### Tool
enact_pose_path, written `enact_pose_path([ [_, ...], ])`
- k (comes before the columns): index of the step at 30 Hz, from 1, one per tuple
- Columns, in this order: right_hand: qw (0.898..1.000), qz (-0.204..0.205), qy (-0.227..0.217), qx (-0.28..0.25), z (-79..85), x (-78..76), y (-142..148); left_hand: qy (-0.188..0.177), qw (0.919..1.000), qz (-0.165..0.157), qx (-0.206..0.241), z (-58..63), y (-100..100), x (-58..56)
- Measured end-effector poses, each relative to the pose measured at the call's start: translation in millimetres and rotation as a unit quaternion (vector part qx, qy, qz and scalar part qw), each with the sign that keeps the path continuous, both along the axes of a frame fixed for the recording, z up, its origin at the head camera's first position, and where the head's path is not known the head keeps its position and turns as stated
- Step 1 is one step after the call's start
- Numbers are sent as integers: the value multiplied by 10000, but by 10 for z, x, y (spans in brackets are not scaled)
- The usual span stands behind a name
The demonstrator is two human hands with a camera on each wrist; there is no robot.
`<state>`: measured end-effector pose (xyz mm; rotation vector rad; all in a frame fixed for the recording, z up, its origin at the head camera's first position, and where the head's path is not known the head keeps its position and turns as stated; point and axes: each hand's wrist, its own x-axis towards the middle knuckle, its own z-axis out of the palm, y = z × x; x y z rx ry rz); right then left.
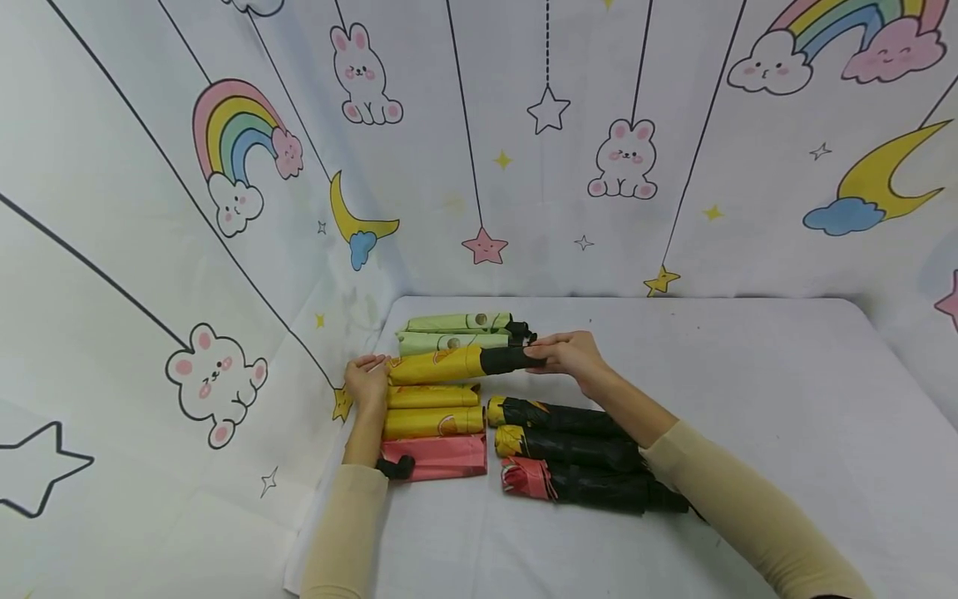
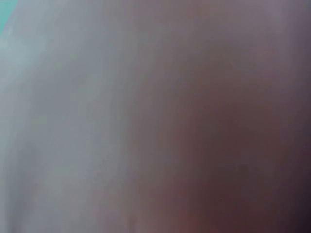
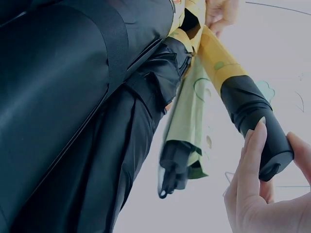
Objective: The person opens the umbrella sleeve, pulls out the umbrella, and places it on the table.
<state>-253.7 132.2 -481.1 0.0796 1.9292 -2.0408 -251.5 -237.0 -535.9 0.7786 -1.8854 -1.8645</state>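
A folded umbrella (image 1: pixel 509 359), black at its right end, sits partly inside a yellow sleeve (image 1: pixel 434 364) with fruit prints. My right hand (image 1: pixel 570 353) holds the black end; in the right wrist view its fingers and thumb are on either side of the umbrella's tip (image 3: pixel 277 162). The left hand (image 1: pixel 367 383) grips the sleeve's left end. Below it lie two more yellow sleeves (image 1: pixel 432 423), and above it two green sleeves (image 1: pixel 453 342) with black ends showing. The left wrist view is too blurred to tell anything.
A pink sleeve (image 1: pixel 447 457) with a black piece (image 1: pixel 395 467) at its left lies in front. Several black folded umbrellas (image 1: pixel 584 450), with yellow or pink linings, lie under the right forearm. A printed cloth wall (image 1: pixel 419 166) stands behind the white table (image 1: pixel 786 399).
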Motion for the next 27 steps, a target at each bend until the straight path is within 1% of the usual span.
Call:
enact_pose_path([
  [5, 10000, -7, 8, -60, 34, 26, 24, -14, 10000, -14, -42, 5, -11, 13],
  [12, 10000, -5, 59, -42, 46, 48, 91, 135, 9998, 16, 130, 8, -9, 2],
  [19, 10000, -11, 42, -87, 66, 79, 165, 114, 9999, -2, 107, 17, 1, 3],
  [27, 9999, 8, 148, 38, 69, 120, 268, 73, 9999, 69, 129, 30, 5, 5],
])
